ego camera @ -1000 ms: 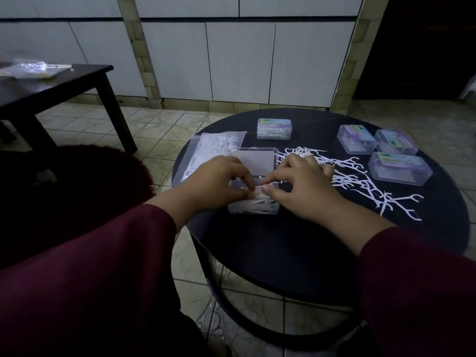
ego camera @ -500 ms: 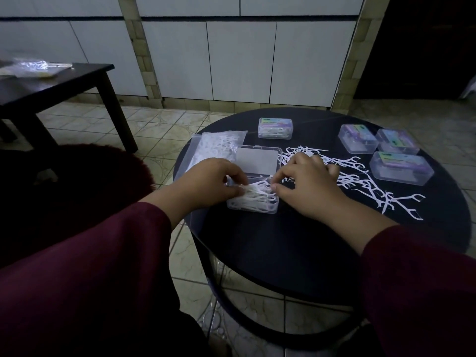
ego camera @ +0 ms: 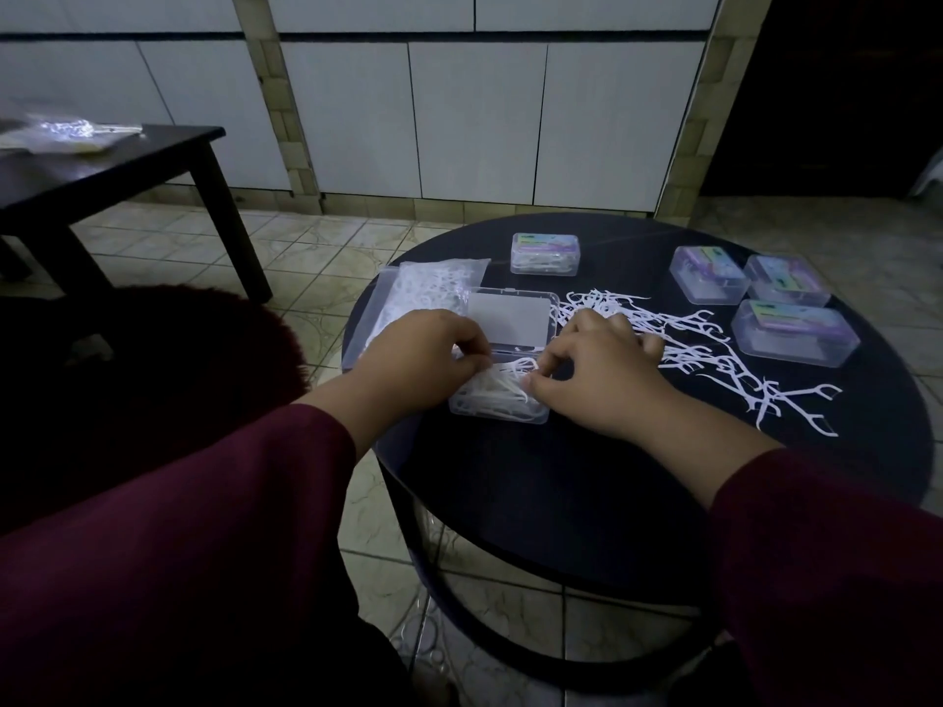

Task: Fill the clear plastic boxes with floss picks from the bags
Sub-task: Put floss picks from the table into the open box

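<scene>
While both hands work over the open clear box (ego camera: 497, 408) near the left-front of the round black table (ego camera: 587, 482), head view shows this: left hand (ego camera: 418, 364) has fingers curled, tips pinching at the white floss picks in the box (ego camera: 502, 387); right hand (ego camera: 602, 369) also curled, thumb and forefinger pinching the same bundle from the other side. Box base is packed with picks, some sticking up above the rim. Its hinged lid (ego camera: 510, 318) lies flat open behind it, touching the base. Floss pick bag (ego camera: 428, 290) sits just left of the lid, partly under the left hand, still holding picks. Loose floss picks (ego camera: 714, 359) are scattered on the table right of the lid, running out toward the right edge; the right hand's outer fingers rest over the near end of that spread. One closed box (ego camera: 545, 253) at the far side, behind the lid. Three closed boxes (ego camera: 793, 331) clustered far right, close to one another. Side table (ego camera: 117, 160) at far left with a plastic bag (ego camera: 66, 132) on it; contents unclear.
</scene>
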